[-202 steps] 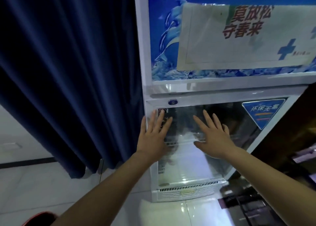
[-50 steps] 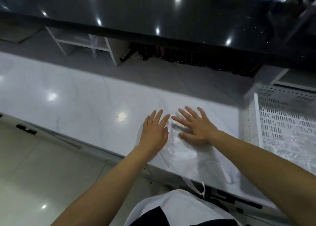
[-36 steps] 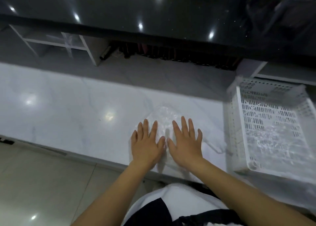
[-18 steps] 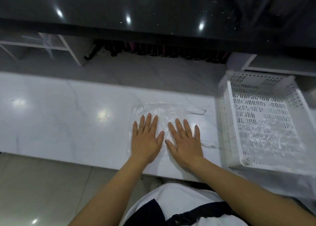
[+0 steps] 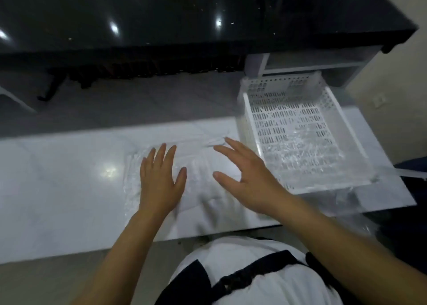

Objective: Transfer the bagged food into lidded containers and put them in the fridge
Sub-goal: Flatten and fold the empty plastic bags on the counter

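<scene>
A clear plastic bag (image 5: 198, 166) lay flat on the white counter (image 5: 57, 189). The left hand (image 5: 159, 180) pressed it, fingers straight; the right hand (image 5: 249, 180) hovered spread just above. Beside them, a white perforated basket (image 5: 346, 124) held crumpled clear plastic (image 5: 298, 152).

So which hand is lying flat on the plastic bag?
The left hand lies flat on the clear bag; the right hand hovers with spread fingers.

No legible text, label, brand, number or sign on anything here.
</scene>
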`<state>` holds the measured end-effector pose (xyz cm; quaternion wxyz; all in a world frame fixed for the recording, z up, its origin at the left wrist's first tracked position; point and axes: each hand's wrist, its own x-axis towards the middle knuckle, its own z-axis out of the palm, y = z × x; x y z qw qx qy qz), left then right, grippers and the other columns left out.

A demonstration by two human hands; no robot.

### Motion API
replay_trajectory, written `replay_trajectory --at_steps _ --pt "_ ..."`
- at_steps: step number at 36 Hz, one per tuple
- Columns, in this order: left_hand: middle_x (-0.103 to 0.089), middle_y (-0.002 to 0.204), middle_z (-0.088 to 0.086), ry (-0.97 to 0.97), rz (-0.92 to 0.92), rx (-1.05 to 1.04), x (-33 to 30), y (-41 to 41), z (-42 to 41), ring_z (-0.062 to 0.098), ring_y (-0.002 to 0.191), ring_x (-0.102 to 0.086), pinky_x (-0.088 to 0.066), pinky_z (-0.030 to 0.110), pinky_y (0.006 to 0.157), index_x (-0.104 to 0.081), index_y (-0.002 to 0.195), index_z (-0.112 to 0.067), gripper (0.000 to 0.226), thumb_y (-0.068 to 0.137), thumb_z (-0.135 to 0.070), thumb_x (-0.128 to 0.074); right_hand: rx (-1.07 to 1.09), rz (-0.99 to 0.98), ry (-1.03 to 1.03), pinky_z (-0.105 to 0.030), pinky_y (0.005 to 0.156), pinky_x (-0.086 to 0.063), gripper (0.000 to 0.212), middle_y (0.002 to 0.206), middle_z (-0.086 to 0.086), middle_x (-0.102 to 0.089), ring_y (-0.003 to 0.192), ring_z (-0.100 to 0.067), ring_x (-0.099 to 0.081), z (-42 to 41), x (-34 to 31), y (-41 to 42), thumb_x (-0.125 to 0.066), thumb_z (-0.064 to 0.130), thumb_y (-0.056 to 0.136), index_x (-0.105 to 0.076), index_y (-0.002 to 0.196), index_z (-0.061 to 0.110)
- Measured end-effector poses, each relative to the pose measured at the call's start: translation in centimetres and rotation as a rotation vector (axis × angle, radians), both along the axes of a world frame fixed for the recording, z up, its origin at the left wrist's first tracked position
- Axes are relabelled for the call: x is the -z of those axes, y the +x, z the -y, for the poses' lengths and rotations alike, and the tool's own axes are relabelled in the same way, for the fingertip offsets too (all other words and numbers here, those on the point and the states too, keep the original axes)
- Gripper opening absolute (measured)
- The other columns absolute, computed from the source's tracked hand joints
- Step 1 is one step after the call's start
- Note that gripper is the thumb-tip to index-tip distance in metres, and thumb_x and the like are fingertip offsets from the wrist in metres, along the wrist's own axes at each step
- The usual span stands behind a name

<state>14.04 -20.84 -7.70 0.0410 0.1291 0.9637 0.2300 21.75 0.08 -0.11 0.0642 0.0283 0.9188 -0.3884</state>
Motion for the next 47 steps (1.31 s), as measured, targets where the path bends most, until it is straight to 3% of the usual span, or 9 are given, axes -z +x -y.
replay_trajectory --at_steps 6,11,19,22,26,30,35,41,47 --pt "-0.041 0.158 -0.001 0.251 0.095 0.338 -5.5 1.5 -10.9 0.017 0.147 -0.032 -0.026 0.039 0.122 -0.049 0.146 -0.025 0.049 0.099 -0.030 -0.059 0.315 -0.093 0.086 -0.037 0.122 -0.015 0.049 0.157 0.012 -0.036 0.150 -0.009 -0.018 -9.7 -4.6 6.0 -0.062 0.041 0.092 -0.053 0.140 0.036" --pt "-0.051 0.149 -0.002 0.176 0.122 0.590 -6.0 2.0 -20.2 0.019 0.138 -0.043 -0.033 0.036 0.115 -0.054 0.142 -0.023 0.045 0.098 -0.030 -0.058 0.478 0.238 0.305 -0.042 0.122 -0.006 0.056 0.164 0.007 -0.021 0.152 -0.018 -0.007 -16.2 -0.6 10.3 -0.050 0.056 0.094 -0.038 0.147 0.042" --pt "-0.028 0.163 0.009 -0.070 0.306 0.491 -1.7 -0.2 -29.9 0.034 0.147 -0.028 -0.030 0.050 0.118 -0.041 0.151 -0.027 0.063 0.093 -0.023 -0.065 0.472 0.157 0.154 -0.043 0.120 0.000 0.054 0.161 0.015 -0.022 0.144 0.006 0.003 -17.9 4.3 14.2 -0.047 0.063 0.091 -0.046 0.141 0.044" --pt "-0.035 0.157 0.010 -0.125 0.274 0.432 -0.8 -1.0 -31.1 0.036 0.141 -0.034 -0.034 0.050 0.114 -0.034 0.153 -0.030 0.074 0.089 -0.021 -0.069 0.467 0.109 0.073 -0.043 0.121 -0.002 0.053 0.159 0.016 -0.024 0.147 0.003 0.000 -18.0 4.2 14.4 -0.048 0.061 0.089 -0.049 0.139 0.042" --pt "-0.063 0.119 0.009 -0.120 0.287 0.389 -0.9 -1.5 -32.0 0.034 0.110 -0.059 -0.046 0.049 0.098 -0.038 0.143 -0.032 0.073 0.081 -0.016 -0.074 0.469 0.093 0.020 -0.044 0.121 -0.009 0.046 0.157 0.016 -0.032 0.150 -0.004 -0.014 -18.8 3.2 14.8 -0.061 0.047 0.092 -0.052 0.137 0.041" --pt "-0.067 0.091 0.009 -0.075 0.379 0.386 -2.5 -2.1 -32.1 0.025 0.075 -0.064 -0.056 0.046 0.076 -0.044 0.132 -0.027 0.058 0.084 -0.008 -0.071 0.520 0.049 -0.070 -0.052 0.114 -0.032 0.040 0.145 0.018 -0.045 0.137 -0.011 -0.040 -19.6 1.1 14.8 -0.064 0.043 0.089 -0.060 0.128 0.039" --pt "-0.063 0.102 0.012 0.235 0.504 0.364 -6.4 -1.7 -29.8 0.026 0.080 -0.072 -0.064 0.040 0.067 -0.035 0.137 -0.033 0.058 0.094 -0.006 -0.063 0.495 -0.052 -0.214 -0.036 0.111 -0.039 0.034 0.135 0.033 -0.049 0.129 0.006 -0.043 -20.3 -1.5 13.7 -0.063 0.049 0.086 -0.062 0.120 0.047" --pt "-0.070 0.103 0.000 0.580 0.430 0.201 -11.4 1.1 -21.7 0.023 0.074 -0.072 -0.059 0.033 0.054 -0.041 0.106 -0.040 0.042 0.094 -0.007 -0.063 0.342 -0.188 -0.260 -0.015 0.105 -0.027 0.036 0.138 0.036 -0.045 0.133 0.013 -0.034 -18.9 -3.7 10.4 -0.058 0.059 0.089 -0.060 0.123 0.049" --pt "-0.072 0.113 -0.006 0.689 0.205 -0.055 -12.4 4.0 -12.7 0.021 0.074 -0.071 -0.057 0.030 0.054 -0.063 0.084 -0.020 0.025 0.093 0.003 -0.062 0.055 -0.184 -0.193 -0.036 0.121 -0.017 0.054 0.156 0.021 -0.032 0.147 0.002 -0.016 -12.8 -3.1 5.1 -0.055 0.047 0.087 -0.048 0.140 0.043"
